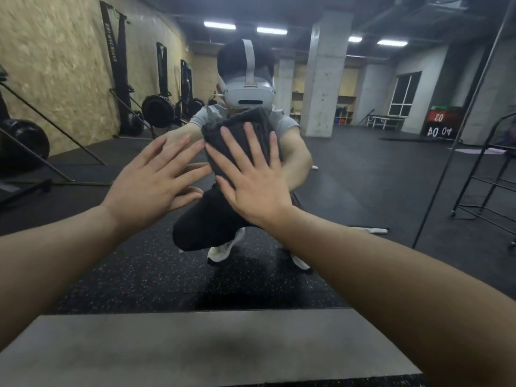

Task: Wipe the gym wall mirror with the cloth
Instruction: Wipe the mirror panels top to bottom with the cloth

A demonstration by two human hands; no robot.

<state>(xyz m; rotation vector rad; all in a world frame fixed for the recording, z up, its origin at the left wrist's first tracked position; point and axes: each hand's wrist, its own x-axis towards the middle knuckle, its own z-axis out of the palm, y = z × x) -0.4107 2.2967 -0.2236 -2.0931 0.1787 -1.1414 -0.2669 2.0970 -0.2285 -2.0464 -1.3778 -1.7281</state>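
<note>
The wall mirror (363,169) fills most of the view and shows my crouching reflection. A folded dark grey cloth (240,127) lies flat against the glass at centre. My right hand (251,177) presses it to the mirror with straight, spread fingers. Just left of the cloth, my left hand (150,177) is flat on the glass with its fingers spread, holding nothing.
A grey ledge (195,347) runs along the mirror's foot. A vertical seam (458,129) between mirror panels stands at the right. Reflected in the glass are rowing machines (156,107) along the wood wall at left, a concrete pillar (324,74) and a black wire rack (491,169).
</note>
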